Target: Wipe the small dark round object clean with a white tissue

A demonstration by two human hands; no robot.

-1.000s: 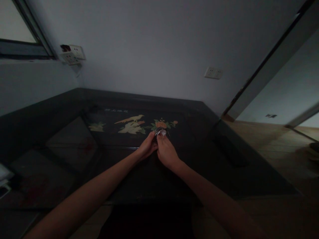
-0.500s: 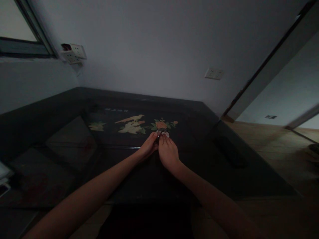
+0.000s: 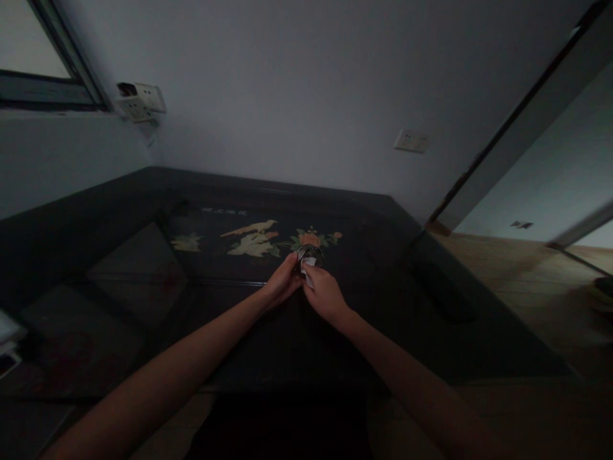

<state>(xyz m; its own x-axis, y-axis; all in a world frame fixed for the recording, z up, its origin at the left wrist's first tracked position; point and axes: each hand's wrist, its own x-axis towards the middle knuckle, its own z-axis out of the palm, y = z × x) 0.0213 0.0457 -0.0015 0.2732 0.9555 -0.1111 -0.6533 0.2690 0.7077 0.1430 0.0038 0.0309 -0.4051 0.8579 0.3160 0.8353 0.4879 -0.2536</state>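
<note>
Close in front of me, my left hand (image 3: 283, 280) is closed around the left side of a small round vessel with a shiny rim (image 3: 317, 252). It looks like a cup, but the dim light hides its material. My right hand (image 3: 327, 295) pinches a crumpled white tissue (image 3: 310, 262) against the vessel's opening. Fingers cover much of the vessel's lower part. Both hands are above a dark, glossy tabletop (image 3: 306, 358), near its inlaid flower (image 3: 309, 238) and bird design (image 3: 253, 241).
A long dark object (image 3: 445, 294) lies on the table's right side. Grey panels with red patterns (image 3: 138, 255) are at the left, and a white item (image 3: 8, 345) is at the far left edge. Wall sockets (image 3: 410, 141) sit above the table's back edge; wooden floor (image 3: 517, 281) lies right.
My right hand has drawn back from covering the vessel and turned, so the white tissue and the vessel's round rim show more. My left hand still holds the vessel.
</note>
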